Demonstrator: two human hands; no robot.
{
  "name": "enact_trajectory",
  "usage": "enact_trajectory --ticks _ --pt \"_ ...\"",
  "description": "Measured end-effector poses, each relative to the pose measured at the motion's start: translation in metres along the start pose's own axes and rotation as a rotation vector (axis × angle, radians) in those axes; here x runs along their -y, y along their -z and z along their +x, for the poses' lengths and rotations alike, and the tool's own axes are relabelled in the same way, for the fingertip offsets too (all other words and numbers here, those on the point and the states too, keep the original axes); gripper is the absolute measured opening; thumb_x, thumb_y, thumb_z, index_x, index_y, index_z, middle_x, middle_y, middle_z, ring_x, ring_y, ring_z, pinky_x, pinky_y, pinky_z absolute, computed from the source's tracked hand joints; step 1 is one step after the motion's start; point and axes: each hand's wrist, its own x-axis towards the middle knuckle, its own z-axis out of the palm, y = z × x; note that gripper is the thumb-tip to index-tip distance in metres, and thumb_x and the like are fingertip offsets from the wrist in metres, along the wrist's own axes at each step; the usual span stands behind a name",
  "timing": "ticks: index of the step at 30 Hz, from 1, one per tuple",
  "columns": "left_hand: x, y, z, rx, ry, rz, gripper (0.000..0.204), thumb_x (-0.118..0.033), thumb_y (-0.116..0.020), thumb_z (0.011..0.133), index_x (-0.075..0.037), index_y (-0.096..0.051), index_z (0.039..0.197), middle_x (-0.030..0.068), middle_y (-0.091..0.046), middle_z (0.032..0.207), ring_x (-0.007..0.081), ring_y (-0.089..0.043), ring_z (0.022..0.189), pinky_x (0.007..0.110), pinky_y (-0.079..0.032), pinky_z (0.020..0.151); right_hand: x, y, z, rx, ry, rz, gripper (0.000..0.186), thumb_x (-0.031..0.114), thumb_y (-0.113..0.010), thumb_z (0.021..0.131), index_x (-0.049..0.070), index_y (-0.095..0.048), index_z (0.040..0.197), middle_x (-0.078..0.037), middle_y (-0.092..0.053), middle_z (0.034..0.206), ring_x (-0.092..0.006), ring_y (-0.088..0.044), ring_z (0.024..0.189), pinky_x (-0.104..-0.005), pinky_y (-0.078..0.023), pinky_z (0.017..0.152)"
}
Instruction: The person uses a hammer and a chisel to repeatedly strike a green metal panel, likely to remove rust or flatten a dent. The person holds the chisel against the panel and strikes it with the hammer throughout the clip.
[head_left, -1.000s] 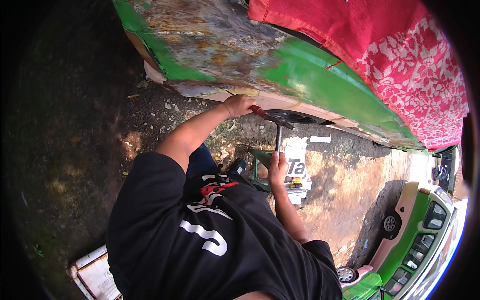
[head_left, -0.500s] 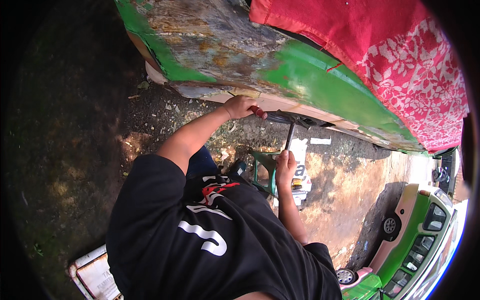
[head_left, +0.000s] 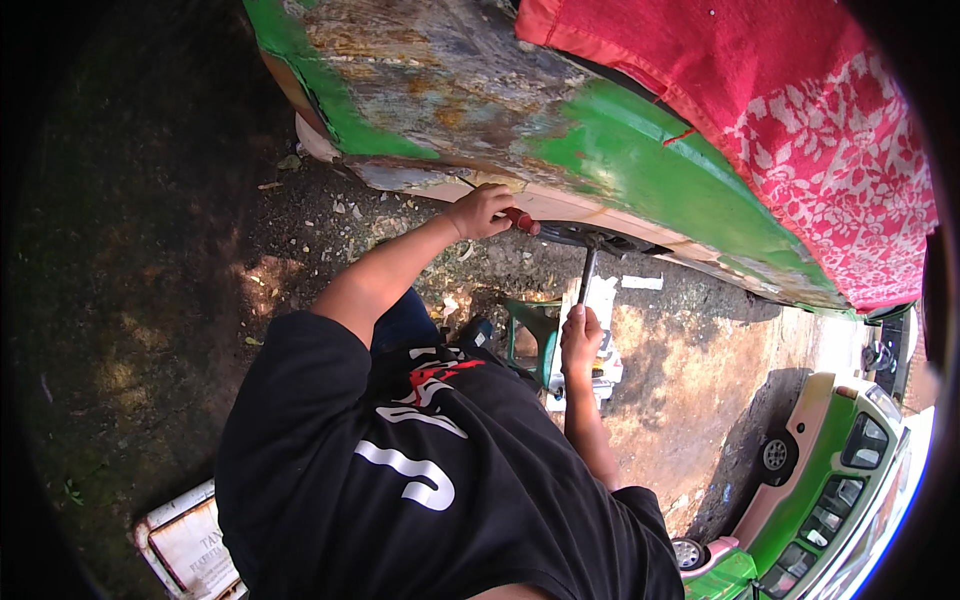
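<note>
My left hand [head_left: 480,212] is closed around a red-handled chisel-like tool [head_left: 522,220]. Its butt end points right, and a thin dark tip shows beyond my fingers, at the pale lower edge [head_left: 575,208] of a green vehicle body [head_left: 640,150]. Whether it is a chisel or a screwdriver I cannot tell. My right hand [head_left: 580,340] grips the metal shaft of a hammer [head_left: 588,272] held upward. The hammer's head is right of the red handle and apart from it, in front of a dark wheel [head_left: 562,234] under the body, which partly blends with it.
Bare, rusty metal [head_left: 430,90] covers part of the vehicle side. A red floral cloth [head_left: 800,130] drapes over it. Below my hands stand a green stool [head_left: 535,325] and a white printed sheet or bag [head_left: 603,292]. A green and white van [head_left: 830,490] is parked at the right; a white framed board [head_left: 195,545] lies lower left.
The view has shifted slightly, so the vehicle appears a little farther right. My right hand and the hammer appear slightly farther right too. Both hands keep their grips.
</note>
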Motion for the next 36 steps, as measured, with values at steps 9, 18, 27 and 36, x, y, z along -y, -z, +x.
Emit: enact_trajectory --ticks 9,18,27,36 --pt "0.003 0.008 -0.009 0.022 0.11 -0.135 0.023 -0.012 -0.076 0.073 -0.002 -0.055 0.073 0.0088 -0.052 0.08 0.0255 -0.055 0.071 0.037 -0.043 0.061 -0.01 0.002 -0.002 0.02 -0.001 -0.001 0.036 0.035 -0.05 0.103 0.01 -0.048 0.077 0.01 -0.034 0.055 -0.0005 -0.029 0.043 -0.02 -0.021 0.038" --pt "-0.025 0.02 -0.025 -0.256 0.015 0.35 0.024 -0.022 -0.075 0.08 -0.007 -0.056 0.079 0.0059 -0.059 0.082 0.0265 -0.057 0.067 0.038 -0.046 0.061 0.003 -0.001 -0.004 0.057 -0.014 -0.011 0.038 0.038 -0.051 0.102 0.01 -0.049 0.076 0.009 -0.034 0.055 -0.0007 -0.029 0.044 -0.0206 -0.021 0.038" --pt "-0.024 0.019 -0.068 -0.205 0.196 -0.198 0.021 0.0 -0.073 0.082 -0.004 -0.053 0.089 0.0083 -0.057 0.091 0.024 -0.061 0.081 0.034 -0.051 0.07 -0.004 -0.002 0.004 0.067 0.014 -0.032 0.038 0.038 -0.051 0.102 0.009 -0.05 0.077 0.009 -0.036 0.056 -0.0011 -0.03 0.045 -0.0201 -0.022 0.04" --pt "-0.029 0.015 -0.073 -0.344 0.175 -0.077 0.027 -0.001 -0.075 0.08 -0.003 -0.05 0.091 0.009 -0.053 0.094 0.0239 -0.056 0.077 0.033 -0.049 0.069 -0.001 -0.006 0.007 0.118 0.032 -0.069 0.038 0.038 -0.052 0.102 0.008 -0.051 0.078 0.007 -0.039 0.057 -0.0024 -0.033 0.047 -0.0208 -0.026 0.04"
